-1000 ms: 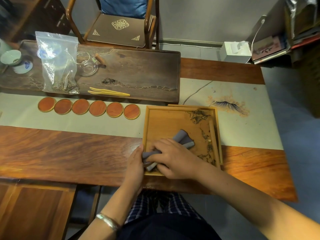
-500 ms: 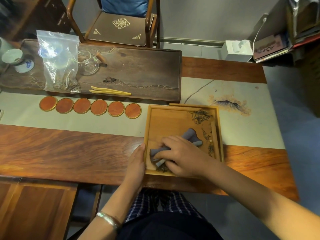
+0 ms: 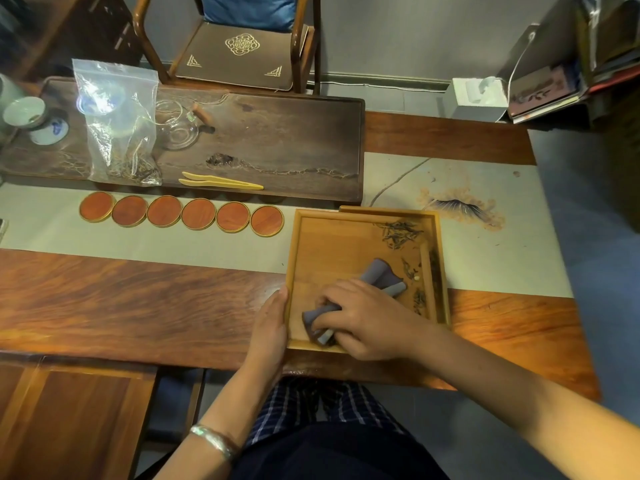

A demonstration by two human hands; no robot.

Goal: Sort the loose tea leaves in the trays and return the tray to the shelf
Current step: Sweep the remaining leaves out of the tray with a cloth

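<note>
A light wooden tray (image 3: 332, 237) lies on the table in front of me, stacked on a second tray whose edge shows at the back and right. Loose dark tea leaves (image 3: 400, 233) are gathered in its far right corner, with more strung down the right side (image 3: 419, 299). My right hand (image 3: 367, 318) is shut on a folded grey cloth (image 3: 381, 277) and presses it on the tray's near left floor. My left hand (image 3: 272, 320) lies flat against the tray's left rim, fingers together.
A long dark tea board (image 3: 263, 143) at the back carries a plastic bag of tea (image 3: 117, 123), a glass pitcher (image 3: 178, 124), bamboo tweezers (image 3: 218, 181) and cups (image 3: 24, 112). Several round red coasters (image 3: 180, 213) line the runner. A chair (image 3: 239, 53) stands behind; a tissue box (image 3: 478, 98) sits on the floor right.
My right hand with the cloth pushed toward the tray's middle, then drew back toward the near left corner. My left hand has stayed on the left rim.
</note>
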